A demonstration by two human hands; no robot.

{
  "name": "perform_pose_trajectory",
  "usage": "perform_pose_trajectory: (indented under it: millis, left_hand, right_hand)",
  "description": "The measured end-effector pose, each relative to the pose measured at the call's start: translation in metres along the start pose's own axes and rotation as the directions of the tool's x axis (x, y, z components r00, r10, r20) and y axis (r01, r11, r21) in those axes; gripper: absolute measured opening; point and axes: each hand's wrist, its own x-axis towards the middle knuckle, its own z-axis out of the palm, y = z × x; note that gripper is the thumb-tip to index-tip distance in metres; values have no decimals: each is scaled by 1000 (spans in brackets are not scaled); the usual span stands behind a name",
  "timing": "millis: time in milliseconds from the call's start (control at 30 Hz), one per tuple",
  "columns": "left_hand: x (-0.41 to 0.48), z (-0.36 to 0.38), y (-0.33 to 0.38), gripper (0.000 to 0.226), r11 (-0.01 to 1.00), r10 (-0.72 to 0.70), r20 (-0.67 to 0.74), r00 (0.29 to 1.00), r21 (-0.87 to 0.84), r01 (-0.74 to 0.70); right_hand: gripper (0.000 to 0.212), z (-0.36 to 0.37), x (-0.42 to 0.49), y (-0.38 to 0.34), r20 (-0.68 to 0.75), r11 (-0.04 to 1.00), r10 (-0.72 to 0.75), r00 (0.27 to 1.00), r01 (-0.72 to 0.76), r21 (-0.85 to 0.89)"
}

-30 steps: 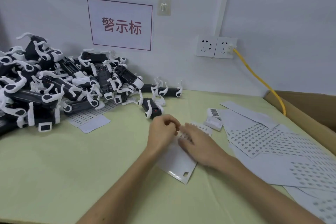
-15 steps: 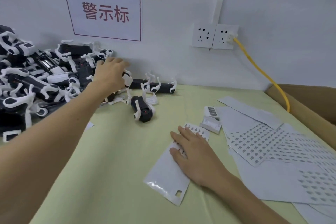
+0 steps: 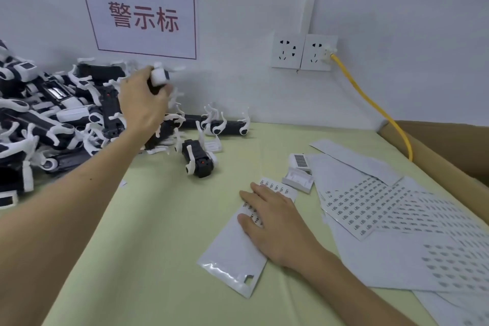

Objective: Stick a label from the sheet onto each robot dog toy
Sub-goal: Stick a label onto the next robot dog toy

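A heap of black-and-white robot dog toys (image 3: 53,119) fills the table's far left. My left hand (image 3: 143,103) grips one robot dog toy (image 3: 160,77) lifted above the heap's right edge; the toy is blurred. Two more toys lie apart from the heap: one (image 3: 199,159) in the middle, another (image 3: 225,127) by the wall. My right hand (image 3: 275,222) rests flat on a narrow label sheet (image 3: 235,249) with small printed labels at its far end. The fingers cover part of the labels.
Several larger label sheets (image 3: 370,206) overlap on the right. Two small white plastic parts (image 3: 299,180) lie beside them. A cardboard box (image 3: 449,151) stands at the far right, with a yellow cable (image 3: 370,103) running to wall sockets. The table has a pale green cloth (image 3: 158,219).
My left hand left the label sheet, reached to the heap and now lifts one robot dog toy. My right hand stays on the sheet.
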Motion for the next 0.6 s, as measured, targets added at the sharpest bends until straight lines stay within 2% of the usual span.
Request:
perform_pose_trajectory:
  millis: [67,133,200,233,267,300,333,367,400,433,467,500,600]
  left_hand:
    - [-2,-18,26,17,964,-53,-31,998,-263,43]
    - [-10,-35,57,12,855,-90,7,996,-512,80]
    - [-24,-49,81,6,727,-92,114,989,-671,145]
    - [-35,-54,88,8,666,-84,200,976,-717,205]
    - [-49,-56,94,13,601,-60,292,955,-753,268]
    - [-65,-55,97,20,542,-30,374,927,-773,329]
    - [-82,-52,98,28,491,-6,445,896,-779,391]
    - [-99,-49,98,32,434,5,500,866,-781,449]
    - [-115,-44,97,34,368,-3,555,832,-773,517]
    - [-128,-40,96,36,290,-11,617,787,-751,593]
    - [-140,-36,93,35,231,1,670,743,-723,651]
    - [-150,-32,90,31,210,35,703,711,-700,682]
    - [-169,-23,80,28,177,77,735,674,-675,716]
  right_hand:
    - [54,-1,-2,-2,0,1000,1,1000,-1,6]
    - [51,-3,-2,-3,-18,999,-6,1000,6,32]
    - [43,-8,-4,-6,-113,984,13,994,7,178]
    - [36,-12,-4,-8,-182,945,60,981,3,327]
    - [27,-17,-5,-10,-237,865,139,962,-2,502]
    - [21,-22,-5,-11,-246,740,231,941,-6,673]
    - [20,-29,-5,-13,-199,574,304,932,-13,819]
    - [26,-34,-5,-13,-105,377,333,937,-31,926]
    - [37,-39,-6,-14,7,174,308,951,-63,983]
    - [48,-43,-8,-13,105,22,251,962,-114,993]
    - [56,-47,-11,-13,178,-61,173,969,-170,984]
    - [60,-48,-13,-12,217,-98,95,972,-208,973]
    - [60,-48,-14,-12,306,-120,7,952,-303,945]
